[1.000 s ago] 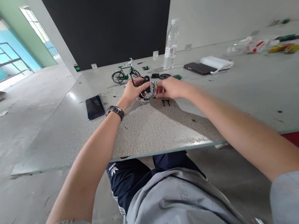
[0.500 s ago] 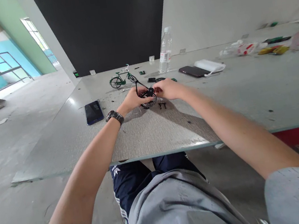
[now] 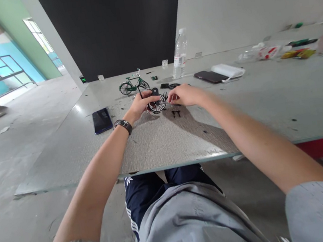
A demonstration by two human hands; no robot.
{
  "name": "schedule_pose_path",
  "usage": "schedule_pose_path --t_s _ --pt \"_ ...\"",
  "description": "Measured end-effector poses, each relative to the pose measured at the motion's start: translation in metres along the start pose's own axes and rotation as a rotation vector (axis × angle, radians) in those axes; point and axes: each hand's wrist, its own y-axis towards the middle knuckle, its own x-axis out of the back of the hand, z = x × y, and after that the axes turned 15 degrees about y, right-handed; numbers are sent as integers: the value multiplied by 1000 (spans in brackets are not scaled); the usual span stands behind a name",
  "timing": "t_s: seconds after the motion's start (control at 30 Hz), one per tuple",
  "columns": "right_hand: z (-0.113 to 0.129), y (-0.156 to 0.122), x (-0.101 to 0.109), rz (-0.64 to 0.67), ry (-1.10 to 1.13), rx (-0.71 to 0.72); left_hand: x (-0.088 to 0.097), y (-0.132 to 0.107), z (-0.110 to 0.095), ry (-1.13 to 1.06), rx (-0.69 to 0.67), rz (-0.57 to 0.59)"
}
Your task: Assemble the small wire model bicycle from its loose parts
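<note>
My left hand (image 3: 142, 103) is closed around a partly built black model bicycle (image 3: 157, 104), thumb across it near the spoked wheel. A black frame piece rises above the hand; the fingers hide much of the rest. Just right of the wheel, my right hand (image 3: 182, 95) has its fingers curled together in a pinch, apart from the wheel. Whatever lies between those fingertips is too small to tell. Small black parts (image 3: 176, 113) lie on the table below the right hand. Behind the left hand stands a whole green model bicycle (image 3: 133, 84).
A loose wheel (image 3: 174, 86) lies behind my right hand. One phone (image 3: 102, 120) rests at left, another phone (image 3: 210, 76) at right beside a white pouch-like item (image 3: 228, 71). A clear bottle (image 3: 179, 53) stands at the back. The glass table edge (image 3: 174, 165) runs before my lap.
My left hand has tilted the black model bicycle leftward and shifted slightly left. My right hand has drawn away from it, leaving a gap beside the wheel.
</note>
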Motion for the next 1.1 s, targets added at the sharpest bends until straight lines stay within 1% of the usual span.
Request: schedule_pose_path --t_s 0.1,0.23,0.37,0.47,0.57,0.73,0.9,0.97,1.0,1.1 --pt "0 0 2 16 23 5 1 2 3 2 4 -31" --pt "3 0 2 6 28 36 2 2 2 24 23 -88" --pt "3 1 -1 81 45 21 2 4 2 -22 32 -145" --pt "4 0 -5 111 52 3 2 3 1 -78 52 -159" --pt "8 -1 -7 109 19 -23 2 1 -1 -112 69 -144" --pt "11 -1 -9 119 -17 -18 2 -3 -8 -165 92 -41" --pt "12 -1 -10 130 -4 -9 4 -3 -9 -258 126 -30" --pt "13 0 -11 101 8 11 4 -2 -8 -263 118 -39" --pt "13 0 -12 61 22 32 4 -1 -7 -266 110 -55" --pt "16 0 -14 -154 109 145 5 1 -7 -285 101 -162"
